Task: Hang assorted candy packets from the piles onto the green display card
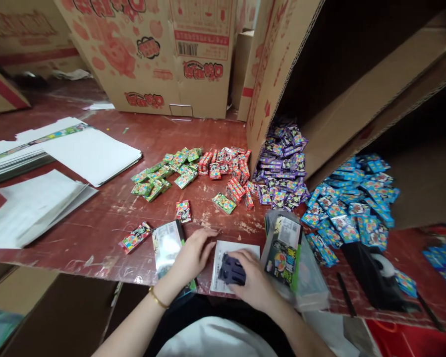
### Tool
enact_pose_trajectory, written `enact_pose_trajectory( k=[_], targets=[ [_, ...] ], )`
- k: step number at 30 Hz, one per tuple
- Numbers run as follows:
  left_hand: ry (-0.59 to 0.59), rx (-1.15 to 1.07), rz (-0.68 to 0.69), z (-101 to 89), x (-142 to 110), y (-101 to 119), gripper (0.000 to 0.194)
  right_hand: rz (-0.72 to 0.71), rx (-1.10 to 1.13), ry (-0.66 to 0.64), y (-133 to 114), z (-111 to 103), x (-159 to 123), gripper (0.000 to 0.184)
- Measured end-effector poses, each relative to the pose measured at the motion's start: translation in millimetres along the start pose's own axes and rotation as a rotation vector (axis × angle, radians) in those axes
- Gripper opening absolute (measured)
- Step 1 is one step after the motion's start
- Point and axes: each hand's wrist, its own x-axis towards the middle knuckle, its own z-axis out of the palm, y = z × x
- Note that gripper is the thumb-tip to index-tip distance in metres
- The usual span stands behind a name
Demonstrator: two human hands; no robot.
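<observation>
We have a small white card [233, 263] lying at the near edge of the red table [96, 218], with a dark piece [232, 272] on it. Our right hand [254, 282] presses fingers closed onto that dark piece; our left hand [193, 253] rests flat beside the card, fingers together, holding nothing, partly over a glossy printed pouch [166, 245]. A clear stack of pouches [293, 258] sits just right. Beyond lie green packets [163, 173], red packets [228, 168], purple packets [282, 168] and blue packets [351, 203] (large heaps, mostly untouched). We judge the packing barely begun: one card in hand, heaps left.
</observation>
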Motion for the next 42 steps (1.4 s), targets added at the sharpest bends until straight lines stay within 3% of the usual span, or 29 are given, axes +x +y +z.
enact_pose_trajectory(
  k=[4,8,9,12,16,20,24,29,32,37,42],
  targets=[
    [-0.068,-0.025,-0.029,16.5,9.6,2.1,0.026,0.011,0.122,0.177,23.1,-28.6,31.9,0.051],
    [-0.224,-0.029,-0.001,30.0,19.9,12.2,0.061,-0.04,-0.075,0.267,45.1,-40.0,67.5,0.05],
    [-0.251,-0.031,-0.012,33.1,21.5,13.3,0.06,-0.048,-0.097,0.264,47.1,-40.7,72.1,0.05],
    [-0.299,-0.062,-0.094,35.0,23.3,9.6,0.033,-0.087,-0.095,0.267,43.1,-44.1,70.7,0.045],
    [-0.337,-0.161,-0.215,14.8,22.4,1.6,0.022,-0.115,0.12,0.052,28.3,-51.1,49.3,0.054],
    [-0.389,-0.216,-0.222,-15.0,22.5,7.2,0.029,0.02,0.311,-0.095,20.6,-48.9,40.4,0.007],
    [-0.402,-0.204,-0.177,-33.9,24.3,17.4,0.036,0.114,0.391,-0.185,11.6,-47.6,45.0,0.022],
    [-0.363,-0.168,-0.164,-40.2,25.6,25.6,0.017,-0.02,0.367,-0.067,-5.3,-56.4,52.9,0.022],
    [-0.336,-0.133,-0.161,-41.0,24.3,28.1,0.013,0.007,0.267,-0.074,-11.2,-58.2,55.2,0.003],
    [-0.281,-0.084,-0.162,-44.6,24.0,30.0,0.019,-0.066,0.168,-0.08,-15.5,-56.4,53.2,0.005],
    [-0.258,-0.116,-0.207,-49.3,26.7,33.8,0.02,-0.157,0.111,0.015,-13.6,-56.3,53.3,0.015]
  ],
)
